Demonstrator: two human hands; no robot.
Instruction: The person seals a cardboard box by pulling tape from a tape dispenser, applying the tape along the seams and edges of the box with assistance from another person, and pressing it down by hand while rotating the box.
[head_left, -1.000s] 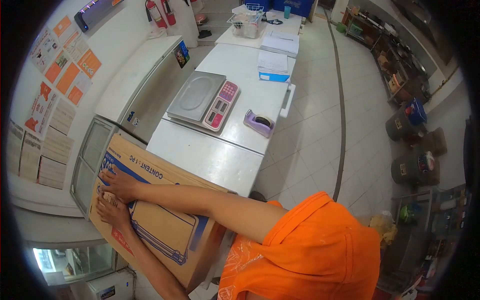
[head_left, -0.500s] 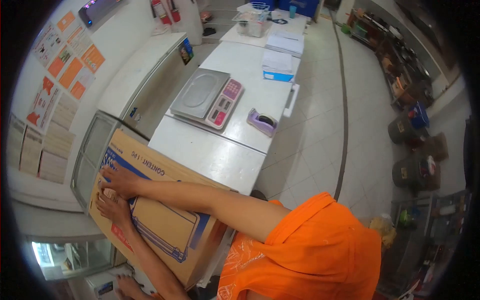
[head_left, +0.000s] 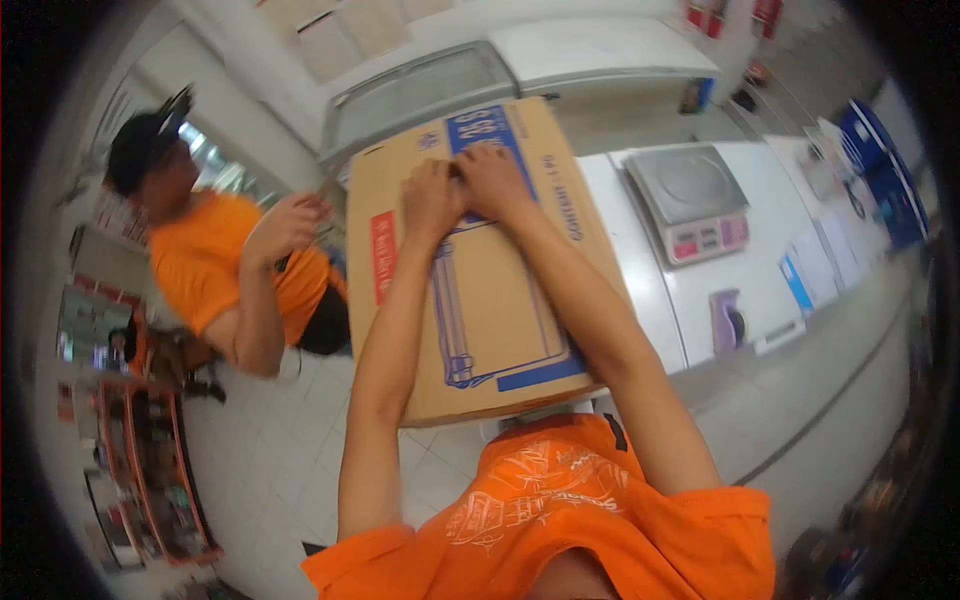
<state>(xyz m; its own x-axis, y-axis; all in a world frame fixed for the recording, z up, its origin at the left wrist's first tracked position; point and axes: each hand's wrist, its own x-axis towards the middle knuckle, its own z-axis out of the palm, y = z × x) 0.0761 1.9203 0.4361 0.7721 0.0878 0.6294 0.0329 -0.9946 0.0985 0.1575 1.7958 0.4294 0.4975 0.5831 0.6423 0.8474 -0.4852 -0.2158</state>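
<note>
A large brown cardboard box (head_left: pixel 520 290), printed with blue bands, a red label and a line drawing, lies in front of me. My left hand (head_left: pixel 433 197) rests on its top face towards the far end, fingers bent and close together. Beside it and almost touching, my right hand (head_left: pixel 490 180) presses on the blue printed band with curled fingers. Whatever lies under the fingertips of either hand is hidden.
A digital scale (head_left: pixel 690 200) and a purple tape dispenser (head_left: pixel 727 320) stand on the white counter (head_left: pixel 645 300) at right. Papers and a blue folder (head_left: pixel 797 283) lie farther along. A co-worker in an orange shirt (head_left: pixel 205 260) stands at left, one hand raised. Behind the box is a glass-topped freezer (head_left: pixel 420 90).
My view has swung left, bringing the co-worker into sight. Both hands stay on the far part of the box; their fingers look more bent and drawn together.
</note>
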